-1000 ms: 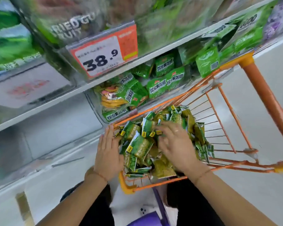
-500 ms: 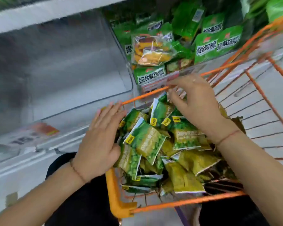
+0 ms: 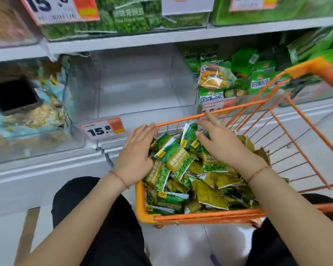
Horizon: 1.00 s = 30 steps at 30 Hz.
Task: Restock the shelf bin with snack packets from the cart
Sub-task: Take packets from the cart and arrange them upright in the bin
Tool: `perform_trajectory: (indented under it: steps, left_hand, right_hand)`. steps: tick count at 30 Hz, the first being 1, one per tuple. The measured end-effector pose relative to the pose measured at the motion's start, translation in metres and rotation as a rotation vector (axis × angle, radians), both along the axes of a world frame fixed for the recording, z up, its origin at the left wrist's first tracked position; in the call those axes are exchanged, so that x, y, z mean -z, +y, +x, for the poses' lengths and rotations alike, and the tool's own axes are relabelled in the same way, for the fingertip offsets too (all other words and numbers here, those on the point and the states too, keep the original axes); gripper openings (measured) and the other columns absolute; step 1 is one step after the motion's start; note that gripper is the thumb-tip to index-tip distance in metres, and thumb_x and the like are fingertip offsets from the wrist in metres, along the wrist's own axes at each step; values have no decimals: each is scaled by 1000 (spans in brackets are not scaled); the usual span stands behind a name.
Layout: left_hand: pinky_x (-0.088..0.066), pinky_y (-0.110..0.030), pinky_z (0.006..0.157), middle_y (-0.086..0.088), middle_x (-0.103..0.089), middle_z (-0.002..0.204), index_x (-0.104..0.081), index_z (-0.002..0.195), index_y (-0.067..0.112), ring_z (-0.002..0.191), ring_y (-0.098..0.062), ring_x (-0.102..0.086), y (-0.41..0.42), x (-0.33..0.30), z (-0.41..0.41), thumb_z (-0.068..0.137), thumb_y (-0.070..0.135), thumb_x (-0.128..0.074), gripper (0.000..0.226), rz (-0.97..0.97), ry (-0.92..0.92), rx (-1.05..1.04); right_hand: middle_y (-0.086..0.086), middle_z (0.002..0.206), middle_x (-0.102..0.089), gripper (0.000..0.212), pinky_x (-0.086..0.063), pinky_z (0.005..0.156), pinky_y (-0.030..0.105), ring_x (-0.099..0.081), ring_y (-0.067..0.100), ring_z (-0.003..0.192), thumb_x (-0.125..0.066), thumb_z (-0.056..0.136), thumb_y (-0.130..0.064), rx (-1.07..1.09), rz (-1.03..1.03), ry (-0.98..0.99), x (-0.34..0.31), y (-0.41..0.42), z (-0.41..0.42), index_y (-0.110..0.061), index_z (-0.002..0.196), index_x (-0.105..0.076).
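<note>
Small green pea snack packets (image 3: pixel 178 160) are heaped in an orange wire cart (image 3: pixel 142 208) in front of my knees. My left hand (image 3: pixel 136 156) presses flat against the left side of the heap, fingers straight and pointing towards the shelf. My right hand (image 3: pixel 222 145) lies over the top right of the heap, its fingers reaching to the cart's far rim. Several packets are bunched between the two palms. Beyond the cart stands a clear shelf bin (image 3: pixel 135 87) with nothing in it and a price tag reading 15.8 (image 3: pixel 102 129) on its front.
The bin to the right (image 3: pixel 258 81) holds green vegetable-crisp bags. A bin to the left (image 3: pixel 37 114) holds pale snacks. An upper shelf (image 3: pixel 161 36) with more bins hangs above. The cart's handle (image 3: pixel 323 71) rises at right. Grey floor lies below.
Both hands have stayed on the heap and drawn the packets closer together. My view has swung up and left, bringing the bare bin and its tag to the centre.
</note>
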<state>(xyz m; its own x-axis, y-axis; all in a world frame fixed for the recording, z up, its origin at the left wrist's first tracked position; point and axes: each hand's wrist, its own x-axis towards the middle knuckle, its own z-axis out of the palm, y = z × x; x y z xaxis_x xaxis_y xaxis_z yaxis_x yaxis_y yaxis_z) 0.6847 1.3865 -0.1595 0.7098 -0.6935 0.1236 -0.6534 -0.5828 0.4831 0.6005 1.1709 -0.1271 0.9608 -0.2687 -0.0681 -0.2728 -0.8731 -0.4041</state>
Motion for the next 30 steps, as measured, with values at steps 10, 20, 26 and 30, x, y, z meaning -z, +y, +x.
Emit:
perform_trajectory:
  steps: [10, 20, 26, 30]
  left_hand:
    - [11, -23, 116, 5, -5, 159, -17, 151, 20, 146, -10, 3, 50, -7, -11, 75, 7, -40, 80, 141, 32, -80]
    - [-37, -24, 96, 13, -61, 120, -59, 123, 26, 120, -12, -53, 88, -21, -27, 98, 23, -45, 29, -392, 260, -407]
    - [-46, -31, 92, 10, -64, 120, -54, 128, 30, 113, -15, -57, 52, -42, -43, 85, 58, -46, 52, 17, 99, -276]
    - [-50, -37, 83, 4, -66, 111, -36, 137, 25, 103, -21, -61, 43, -31, -39, 89, 53, -54, 58, 156, 197, -307]
  right_hand:
    - [9, 138, -50, 38, -41, 93, 35, -46, 30, 124, -50, 96, -28, -130, -139, -56, -17, 35, 13, -15, 131, -53]
    - [-2, 122, -61, 52, -44, 82, 31, -57, 23, 111, -53, 85, -62, -30, -50, 55, -14, 60, -9, -28, 123, -57]
    - [-3, 146, -43, 94, -37, 100, 27, -43, 16, 131, -75, 70, -56, -234, 63, 312, -9, 65, -20, -25, 147, -31]
    - [-8, 117, -49, 69, -32, 78, 23, -47, 13, 113, -80, 69, -46, -184, 126, 191, -6, 76, -18, -26, 127, -48]
